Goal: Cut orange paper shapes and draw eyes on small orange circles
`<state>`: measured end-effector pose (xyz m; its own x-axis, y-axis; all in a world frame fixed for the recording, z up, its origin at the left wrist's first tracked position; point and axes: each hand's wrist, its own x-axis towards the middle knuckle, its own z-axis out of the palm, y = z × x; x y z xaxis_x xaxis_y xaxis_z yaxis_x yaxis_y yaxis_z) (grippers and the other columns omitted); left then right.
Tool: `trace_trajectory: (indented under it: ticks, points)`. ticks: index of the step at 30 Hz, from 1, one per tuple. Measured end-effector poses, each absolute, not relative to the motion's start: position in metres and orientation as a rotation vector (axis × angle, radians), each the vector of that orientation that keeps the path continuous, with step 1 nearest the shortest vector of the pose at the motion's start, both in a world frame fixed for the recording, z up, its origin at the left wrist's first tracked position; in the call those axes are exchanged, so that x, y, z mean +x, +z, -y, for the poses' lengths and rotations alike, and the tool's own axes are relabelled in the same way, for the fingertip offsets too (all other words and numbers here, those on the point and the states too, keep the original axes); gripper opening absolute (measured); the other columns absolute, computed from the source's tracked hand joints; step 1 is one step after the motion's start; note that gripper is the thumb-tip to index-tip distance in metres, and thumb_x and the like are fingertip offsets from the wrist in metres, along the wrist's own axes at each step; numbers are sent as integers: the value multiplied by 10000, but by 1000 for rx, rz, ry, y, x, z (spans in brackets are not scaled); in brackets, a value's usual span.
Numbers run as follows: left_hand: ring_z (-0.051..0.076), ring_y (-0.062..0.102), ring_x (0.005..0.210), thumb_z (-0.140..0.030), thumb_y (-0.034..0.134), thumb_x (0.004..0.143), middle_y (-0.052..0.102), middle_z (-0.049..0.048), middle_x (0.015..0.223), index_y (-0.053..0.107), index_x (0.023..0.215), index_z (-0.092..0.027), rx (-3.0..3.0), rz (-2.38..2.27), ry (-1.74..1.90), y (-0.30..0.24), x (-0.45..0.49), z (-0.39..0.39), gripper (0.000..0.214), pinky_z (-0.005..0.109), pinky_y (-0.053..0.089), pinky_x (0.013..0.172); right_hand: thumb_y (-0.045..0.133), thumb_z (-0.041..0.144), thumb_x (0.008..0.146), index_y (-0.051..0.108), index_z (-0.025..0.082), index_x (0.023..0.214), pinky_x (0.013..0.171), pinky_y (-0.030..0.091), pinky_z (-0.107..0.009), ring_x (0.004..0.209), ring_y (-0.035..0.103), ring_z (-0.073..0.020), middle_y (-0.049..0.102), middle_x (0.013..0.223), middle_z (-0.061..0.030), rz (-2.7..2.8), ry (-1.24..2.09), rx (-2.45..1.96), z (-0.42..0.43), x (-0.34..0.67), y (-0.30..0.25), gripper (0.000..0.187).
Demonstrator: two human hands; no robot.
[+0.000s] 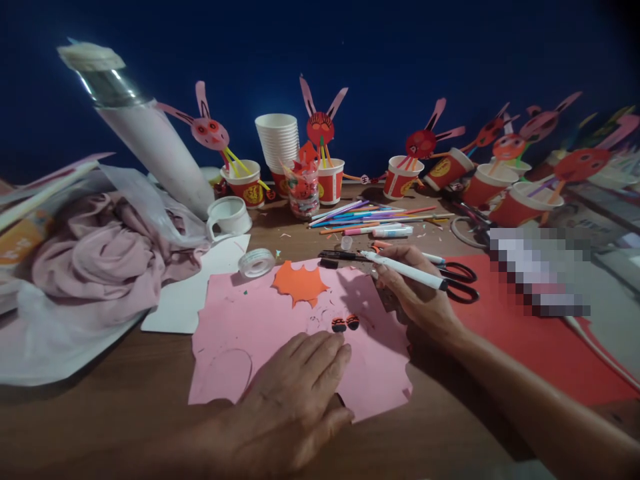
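Observation:
My right hand (420,293) grips a white marker (405,269) with a black end, its tip pointing left above the pink paper's upper edge. My left hand (300,380) lies flat, fingers stretched, on the ragged pink paper (280,327). Just beyond its fingertips are two small black-and-orange cut-outs (345,323). An orange spiky paper shape (300,283) rests on the sheet's upper part. A small black cap (329,264) lies at the sheet's far edge. Black scissors handles (463,281) show behind my right hand.
Paper cups with rabbit-faced paper figures (320,128) line the back. Drinking straws (370,215) lie before them. A tape roll (257,263), a white mug (229,217) and bundled pink cloth (115,247) are leftward. Red paper (515,347) covers the right; a large pale cylinder (155,147) leans back left.

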<state>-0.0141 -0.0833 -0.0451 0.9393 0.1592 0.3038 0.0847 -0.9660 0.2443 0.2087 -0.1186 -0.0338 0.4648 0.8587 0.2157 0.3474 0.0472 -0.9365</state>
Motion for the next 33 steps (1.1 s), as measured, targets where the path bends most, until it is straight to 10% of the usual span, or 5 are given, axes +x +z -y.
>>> trace_trajectory:
  ticks: [7,33]
  points:
    - [221,533,947,-179,442,860,606,114,1028,536,1042,-119,2698,-240,672,-36,-14,63,213,376,454,818,563,397,811,513,214,899,393,400,-201,446,487,-90,551,606,43,1036,660,-1515,119,208,-36,210]
    - [266,509,950,-478,368,894,605,123,1079,538,1081,-128,3008,-172,460,-53,-13,67,431,406,393,757,514,348,868,506,223,938,519,448,-241,595,545,-120,570,709,9,1163,639,-1488,128,201,-35,143]
